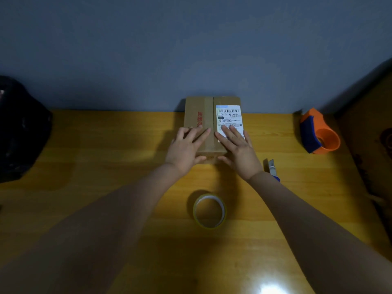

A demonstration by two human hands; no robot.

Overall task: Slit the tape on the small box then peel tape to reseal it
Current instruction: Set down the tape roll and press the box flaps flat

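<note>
Pressing flat, fingers spread, the left hand (186, 146) and right hand (238, 148) rest on the box (203, 115) (far table (106, 166) edge); tape roll (209, 211) lies nearer, knife (272, 167) right.

A yellow-orange wooden table (84, 166) with a glossy surface abuts a plain grey-blue wall (191, 49). A crumpled black plastic bag (19, 128) rests at the left edge of the table. A dark brown wooden panel (373, 128) borders the right side.
</note>
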